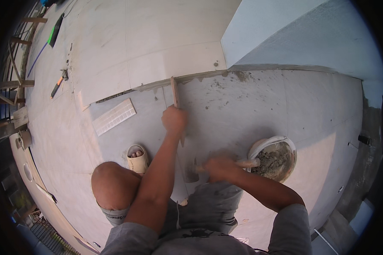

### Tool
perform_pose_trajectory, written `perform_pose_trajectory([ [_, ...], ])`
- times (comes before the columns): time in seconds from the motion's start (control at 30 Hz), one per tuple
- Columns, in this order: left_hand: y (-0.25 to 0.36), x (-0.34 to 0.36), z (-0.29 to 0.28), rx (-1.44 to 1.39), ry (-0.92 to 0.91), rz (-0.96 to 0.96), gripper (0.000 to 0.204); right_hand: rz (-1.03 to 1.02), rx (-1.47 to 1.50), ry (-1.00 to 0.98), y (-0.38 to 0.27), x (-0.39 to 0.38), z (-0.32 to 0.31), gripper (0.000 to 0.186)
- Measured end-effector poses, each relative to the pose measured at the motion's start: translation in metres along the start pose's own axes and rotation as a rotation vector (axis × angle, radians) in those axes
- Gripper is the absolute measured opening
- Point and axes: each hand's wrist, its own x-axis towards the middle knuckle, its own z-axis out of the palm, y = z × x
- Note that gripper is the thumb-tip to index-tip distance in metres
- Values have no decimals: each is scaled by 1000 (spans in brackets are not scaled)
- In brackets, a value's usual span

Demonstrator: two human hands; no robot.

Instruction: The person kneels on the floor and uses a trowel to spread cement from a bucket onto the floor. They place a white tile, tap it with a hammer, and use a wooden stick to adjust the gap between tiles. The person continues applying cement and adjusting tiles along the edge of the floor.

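Observation:
My left hand (174, 121) is closed around a thin wooden strip (175, 91), whose far end meets the mortar-smeared edge of the raised tiled surface. My right hand (222, 167) grips the wooden handle of a hammer (252, 163); the metal head lies left of the fist, above my leg, and is slightly blurred. Just right of that hand stands a white bucket (291, 146) with wet grey mortar (274, 160) inside. On the floor left of my left hand lies a narrow cut tile (114, 116), its gridded back showing.
Mortar fills part of the step's joint (191, 77), with a dark gap (114, 96) further left. A pale blue wall (302, 38) rises at upper right. An orange-handled hammer (58, 85) and a green-and-black broom (55, 33) lie far left. My sandalled foot (137, 159) rests below the tile.

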Motion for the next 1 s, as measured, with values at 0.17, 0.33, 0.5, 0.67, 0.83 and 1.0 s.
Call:
perform_pose_trajectory([
  [0.17,-9,4,4,10,26,11,23,24,71,10,3,-11,-21,62],
  [0.33,-5,4,0,-41,-16,-20,32,-142,31,173,16,-25,-37,53],
  [0.5,-3,2,4,-15,17,-14,26,-33,-172,232,46,-2,-17,34],
  [0.67,-2,-6,2,-58,97,38,21,-197,-160,187,42,-5,-12,26],
  [0.83,-6,-8,5,-97,156,129,21,-198,-139,152,11,-1,-15,23],
  [1.0,-7,-5,7,-124,142,149,20,-61,-105,286,15,27,5,24],
])
